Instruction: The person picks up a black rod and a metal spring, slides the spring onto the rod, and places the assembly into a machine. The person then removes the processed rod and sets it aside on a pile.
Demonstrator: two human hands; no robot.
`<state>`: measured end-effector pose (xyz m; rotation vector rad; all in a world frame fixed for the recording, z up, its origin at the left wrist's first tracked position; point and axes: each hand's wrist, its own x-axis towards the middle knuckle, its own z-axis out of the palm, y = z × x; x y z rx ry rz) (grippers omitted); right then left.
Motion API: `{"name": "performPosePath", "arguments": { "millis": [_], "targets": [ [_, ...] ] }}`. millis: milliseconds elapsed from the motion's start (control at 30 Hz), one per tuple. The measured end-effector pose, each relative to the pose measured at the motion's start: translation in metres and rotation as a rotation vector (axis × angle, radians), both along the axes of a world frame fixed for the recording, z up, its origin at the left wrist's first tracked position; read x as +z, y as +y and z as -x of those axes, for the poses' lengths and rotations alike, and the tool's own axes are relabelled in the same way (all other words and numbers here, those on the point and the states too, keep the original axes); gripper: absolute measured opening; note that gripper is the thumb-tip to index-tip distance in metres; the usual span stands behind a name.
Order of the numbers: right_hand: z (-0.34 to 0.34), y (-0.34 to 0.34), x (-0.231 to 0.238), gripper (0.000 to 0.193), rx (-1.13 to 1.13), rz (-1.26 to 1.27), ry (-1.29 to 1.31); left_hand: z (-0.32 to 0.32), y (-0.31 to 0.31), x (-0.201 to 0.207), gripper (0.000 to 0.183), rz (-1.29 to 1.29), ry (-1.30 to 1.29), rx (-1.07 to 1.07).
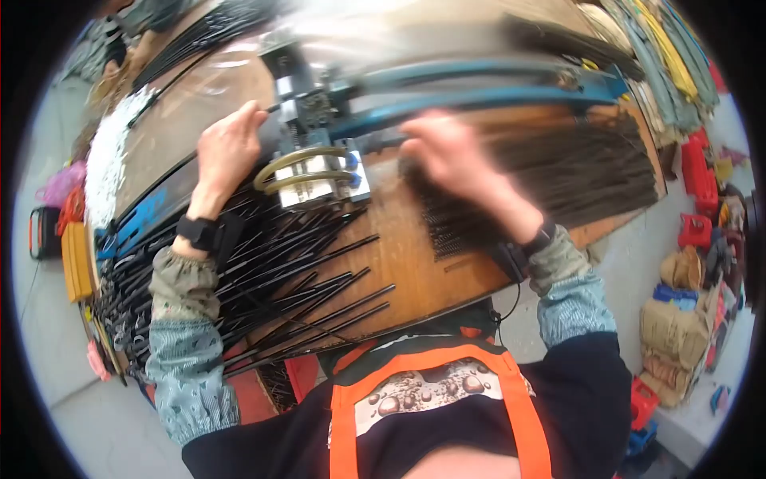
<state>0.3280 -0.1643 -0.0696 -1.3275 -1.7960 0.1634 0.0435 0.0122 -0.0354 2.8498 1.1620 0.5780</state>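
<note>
At the far left a band of small white pieces (110,164) lies heaped along the edge of the wooden workbench (399,239), whose brown top is smooth and worn. Just inward, a loose fan of thin black rods (295,279) spreads across the bench toward the person's body, straight and glossy, overlapping at many angles. The left hand (227,148) rises from a patterned sleeve and a black wrist strap; its fingers are curled around the end of one thin black rod (271,108), pinching it at the left side of the small metal press (319,148). This machine is blocky, grey and steel-bright, with two curved yellowish tubes looping at its front and long blue lever arms (479,92) running off to the right. The right hand (451,152) is blurred; it rests palm down on a dense bundle of dark rods (574,172), and whether it grips any cannot be told.
</note>
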Motion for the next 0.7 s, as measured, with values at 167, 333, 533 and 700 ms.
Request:
{"name": "performPosePath", "arguments": {
  "millis": [167,333,533,700],
  "targets": [
    [-0.011,0.01,-0.004,0.021,0.044,0.154,0.005,-0.003,0.003,-0.001,0.014,-0.166,-0.008,-0.031],
    [-0.014,-0.018,-0.008,0.027,0.114,0.253,-0.409,0.01,0.027,-0.005,0.009,-0.365,-0.068,-0.251],
    [-0.01,-0.029,-0.019,0.028,0.11,0.251,-0.371,0.063,0.036,0.004,0.01,-0.694,0.09,-0.076],
    [-0.005,-0.031,-0.013,0.024,0.086,0.307,-0.203,0.073,-0.105,0.005,0.015,-0.187,0.357,-0.044]
  ]
}}
